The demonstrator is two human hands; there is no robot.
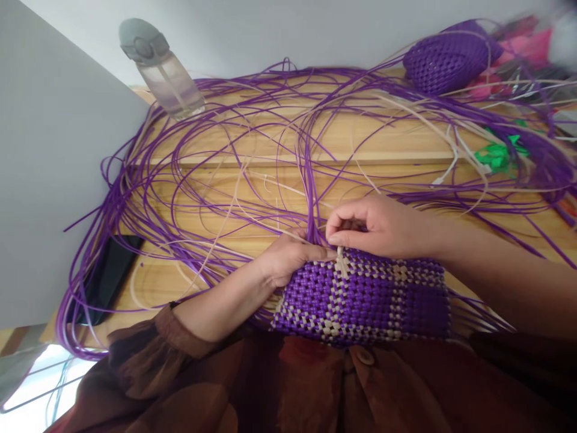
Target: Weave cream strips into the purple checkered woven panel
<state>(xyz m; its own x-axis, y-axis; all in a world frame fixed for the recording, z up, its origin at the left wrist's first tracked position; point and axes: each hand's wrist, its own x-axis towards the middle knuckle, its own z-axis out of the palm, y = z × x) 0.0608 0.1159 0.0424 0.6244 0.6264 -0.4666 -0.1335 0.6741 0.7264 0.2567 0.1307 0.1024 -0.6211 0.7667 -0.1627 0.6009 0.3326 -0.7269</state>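
A woven panel (365, 300) of purple and beige plastic strips lies against my body at the table's front edge. My left hand (291, 252) is closed on its upper left edge, thumb on top, beside a bundle of loose purple strips (309, 180) rising from that edge. Just right of it, my right hand (365, 225) pinches with thumb and forefinger at a short beige strip (340, 254) standing out of the weave. The exact grip on that strip is partly hidden by the fingers.
Long purple and beige strips (180, 150) sprawl in loops over the wooden table (288, 144). A water bottle (164, 72) stands at back left. A purple woven basket (451, 57), pink bags (525, 48) and green plastic (500, 153) are at right. A dark flat object (108, 273) lies at left.
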